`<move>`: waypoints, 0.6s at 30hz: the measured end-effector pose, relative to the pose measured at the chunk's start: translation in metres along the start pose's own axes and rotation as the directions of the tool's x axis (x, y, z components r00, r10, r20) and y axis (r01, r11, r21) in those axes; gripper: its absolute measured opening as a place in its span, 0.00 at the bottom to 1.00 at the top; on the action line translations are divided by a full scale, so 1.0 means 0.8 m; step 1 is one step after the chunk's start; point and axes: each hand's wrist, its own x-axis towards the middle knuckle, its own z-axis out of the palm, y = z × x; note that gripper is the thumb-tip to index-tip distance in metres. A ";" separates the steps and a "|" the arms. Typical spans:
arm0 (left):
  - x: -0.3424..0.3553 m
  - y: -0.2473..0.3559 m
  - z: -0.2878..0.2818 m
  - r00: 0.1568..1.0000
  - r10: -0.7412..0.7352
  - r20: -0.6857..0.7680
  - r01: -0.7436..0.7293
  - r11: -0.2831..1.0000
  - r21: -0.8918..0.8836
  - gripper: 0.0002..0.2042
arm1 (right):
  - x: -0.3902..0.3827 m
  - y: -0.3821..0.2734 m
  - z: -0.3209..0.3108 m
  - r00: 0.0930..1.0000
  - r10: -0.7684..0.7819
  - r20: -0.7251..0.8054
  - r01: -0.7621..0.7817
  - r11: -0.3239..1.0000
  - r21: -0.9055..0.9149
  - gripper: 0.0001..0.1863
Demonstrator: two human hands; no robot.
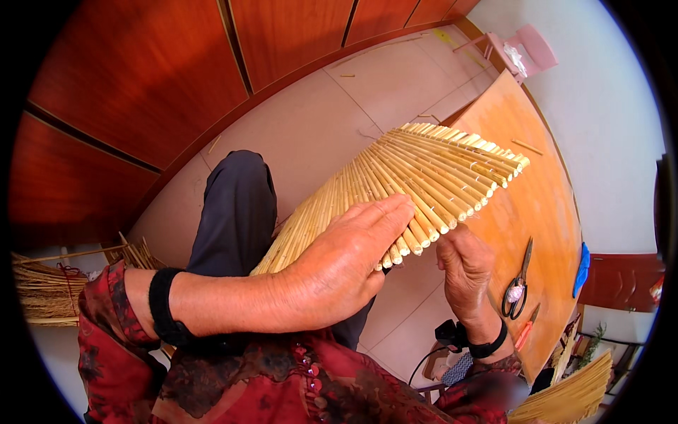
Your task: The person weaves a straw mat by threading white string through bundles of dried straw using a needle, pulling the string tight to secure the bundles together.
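Observation:
A mat of tan plant stalks (pixel 434 173), bound side by side with rows of thread stitches, slants across the middle over my dark-trousered leg. My left hand (pixel 353 244) is closed on its near edge, with the fingers over the stalks and the thumb lower down by the cut ends. Just right of that edge, my right hand (pixel 466 265) is curled closed beside the stalk ends. Whatever its fingers pinch, if anything, is hidden or too thin to make out.
A wooden table (pixel 544 191) on the right bears black-handled scissors (pixel 519 283), a red-handled knife (pixel 526 328) and a loose stalk (pixel 527 147). Stalk bundles (pixel 46 290) lie at far left. A pink chair (pixel 526 53) stands at the back, and red-brown panels (pixel 141 78) line the far left.

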 end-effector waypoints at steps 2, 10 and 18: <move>0.000 -0.001 0.000 1.000 0.005 0.002 -0.005 1.000 0.012 0.34 | 0.003 -0.003 0.000 1.000 -0.014 0.007 0.014 1.000 -0.013 0.06; -0.001 0.001 0.008 0.999 -0.008 0.050 0.008 1.000 0.011 0.36 | -0.005 0.005 -0.011 0.998 0.044 0.044 -0.043 0.999 -0.023 0.07; -0.003 0.001 0.010 1.000 0.017 0.023 -0.018 0.999 0.030 0.33 | -0.005 -0.005 -0.019 0.980 0.160 0.119 -0.166 0.985 0.043 0.07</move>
